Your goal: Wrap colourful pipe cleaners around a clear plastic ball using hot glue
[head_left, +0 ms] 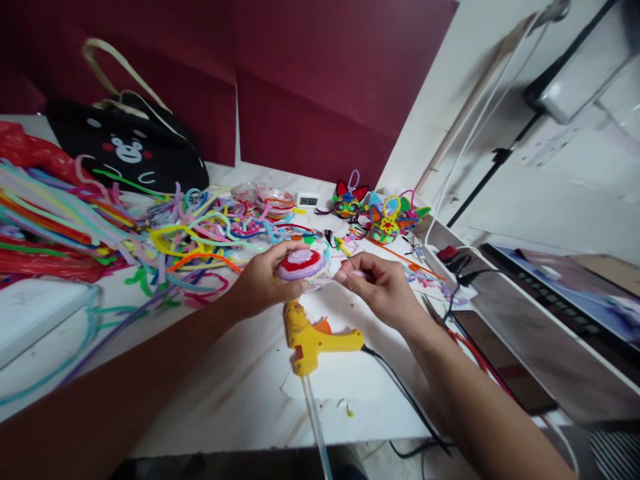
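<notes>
The left hand (pixel 257 283) holds a round disc (pixel 303 268) of lilac, red and white rings above the table (pixel 225 400), its thumb along the near edge and its fingers curled round the far side. Just to the right, the right hand (pixel 380 288) pinches a pale lilac strand (pixel 357 273) between thumb and forefinger, the other fingers curled in; whether the strand joins the disc is too blurred to tell. Below the hands lies a yellow glue gun (pixel 310 337), nozzle pointing away toward the disc, with a clear glue stick (pixel 315 423) jutting from its back past the table's near edge and a black cord (pixel 400 383) running off from its handle. Pipe cleaners (pixel 55 207) in many colours heap up on the left, in front of a black bag (pixel 130 157) with a bear face. Beyond the disc stand a small clock (pixel 307 199) and, to its right, a black-eared ornament (pixel 347 203) and an orange-eared one (pixel 385 223). A phone (pixel 505 363) lies right of the right forearm.
</notes>
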`<state>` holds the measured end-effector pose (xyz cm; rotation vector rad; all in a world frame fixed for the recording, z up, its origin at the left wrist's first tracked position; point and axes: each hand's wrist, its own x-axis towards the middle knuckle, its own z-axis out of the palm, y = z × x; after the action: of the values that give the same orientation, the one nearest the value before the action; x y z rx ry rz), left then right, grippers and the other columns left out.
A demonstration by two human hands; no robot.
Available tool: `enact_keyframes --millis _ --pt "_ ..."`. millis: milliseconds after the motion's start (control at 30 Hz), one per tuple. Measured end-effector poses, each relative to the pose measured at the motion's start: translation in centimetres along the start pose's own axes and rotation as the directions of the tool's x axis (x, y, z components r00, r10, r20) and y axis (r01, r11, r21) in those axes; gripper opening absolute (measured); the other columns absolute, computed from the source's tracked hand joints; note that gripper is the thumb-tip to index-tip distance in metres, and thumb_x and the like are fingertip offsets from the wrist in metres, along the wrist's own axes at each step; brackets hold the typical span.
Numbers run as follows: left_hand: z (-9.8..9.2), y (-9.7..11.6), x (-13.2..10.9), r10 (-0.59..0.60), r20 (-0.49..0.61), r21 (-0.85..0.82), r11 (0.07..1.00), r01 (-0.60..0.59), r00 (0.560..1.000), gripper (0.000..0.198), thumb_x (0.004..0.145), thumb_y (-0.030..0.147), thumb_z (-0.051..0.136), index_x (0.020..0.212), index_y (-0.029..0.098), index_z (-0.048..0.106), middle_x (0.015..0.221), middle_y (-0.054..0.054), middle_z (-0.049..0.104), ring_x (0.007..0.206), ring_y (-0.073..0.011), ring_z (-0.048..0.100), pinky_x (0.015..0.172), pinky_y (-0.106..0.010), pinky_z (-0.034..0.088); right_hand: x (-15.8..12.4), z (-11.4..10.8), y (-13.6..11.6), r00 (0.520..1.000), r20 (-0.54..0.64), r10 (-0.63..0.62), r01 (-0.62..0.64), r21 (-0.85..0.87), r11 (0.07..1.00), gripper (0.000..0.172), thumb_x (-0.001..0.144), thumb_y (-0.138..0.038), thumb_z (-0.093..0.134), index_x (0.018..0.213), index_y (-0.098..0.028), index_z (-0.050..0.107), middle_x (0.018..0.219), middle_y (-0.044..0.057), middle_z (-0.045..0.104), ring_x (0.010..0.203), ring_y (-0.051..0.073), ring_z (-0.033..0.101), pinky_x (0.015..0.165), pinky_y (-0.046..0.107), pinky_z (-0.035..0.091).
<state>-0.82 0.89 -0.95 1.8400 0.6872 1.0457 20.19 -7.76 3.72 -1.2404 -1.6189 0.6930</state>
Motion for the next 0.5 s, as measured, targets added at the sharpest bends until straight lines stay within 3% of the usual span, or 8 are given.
enact_keyframes --millis 200,500 --pt "0.2 0.0 0.0 -0.035 0.021 -0.046 0.998 0.036 0.999 0.068 0.067 0.036 0.08 0.127 0.016 0.055 0.122 -0.012 0.066 0.108 -0.0298 0.066 0.092 -0.039 0.054 -0.3 0.3 0.1 0.997 -0.031 -0.069 0.064 -0.153 0.986 0.023 0.086 -0.039 0.066 0.08 -0.016 0.063 0.062 -0.004 0.05 0.054 0.008 0.037 0.049 0.022 0.028" --pt "0.5 0.9 -0.1 -0.115 0.042 -0.11 0.987 0.119 0.992 0.071 0.062 0.037 0.084 0.123 0.015 0.055 0.115 -0.013 0.07 0.105 -0.029 0.068 0.087 -0.035 0.056 -0.5 0.3 0.2 0.994 -0.044 -0.104 0.09 -0.249 0.964 0.02 0.089 -0.035 0.064 0.079 -0.017 0.061 0.065 -0.003 0.054 0.055 0.009 0.043 0.052 0.022 0.032"
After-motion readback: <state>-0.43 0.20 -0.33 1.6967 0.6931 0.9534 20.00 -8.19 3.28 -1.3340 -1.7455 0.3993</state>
